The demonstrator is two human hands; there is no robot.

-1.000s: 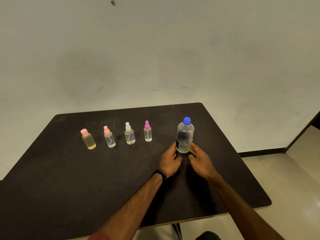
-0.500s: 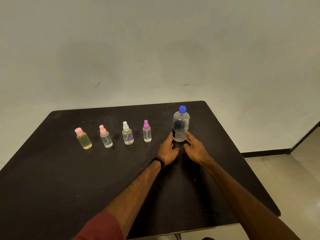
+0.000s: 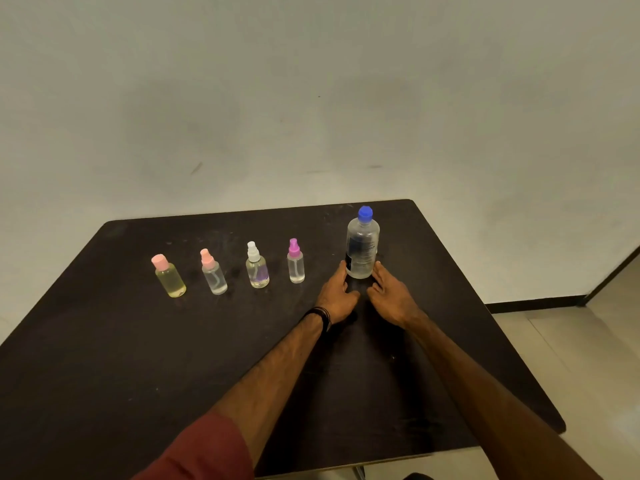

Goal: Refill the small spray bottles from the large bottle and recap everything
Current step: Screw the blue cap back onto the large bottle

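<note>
While both hands sit down at the base of the large bottle (image 3: 361,250), nothing is actually lifted, it's standing upright on the tabletop (image 3: 104,341) toward the far right corner, blue cap (image 3: 365,214) screwed on, clear liquid inside. Left hand (image 3: 337,295) is on its left side with the fingertips touching the bottom of the bottle, right hand (image 3: 391,296) is on the other side, fingers spread and loose, just beside or barely brushing the base, honestly can't tell which. Neither hand is wrapped around it, both are open with the bottle between them. Black band (image 3: 320,315) on the left wrist, and a bit of red sleeve (image 3: 207,448) shows at the near edge. Off to the left, four small bottles stand in a row running along the far half of the tabletop, all capped and upright, spaced apart: the yellowish bottle (image 3: 169,277) with a flat pink cap nearest the left edge, then the pink-top spray bottle (image 3: 213,273), then the white-top spray bottle (image 3: 256,266) with a purplish tint at the bottom, then the magenta-top spray bottle (image 3: 295,262) closest to the large one. Each has some liquid in it.
</note>
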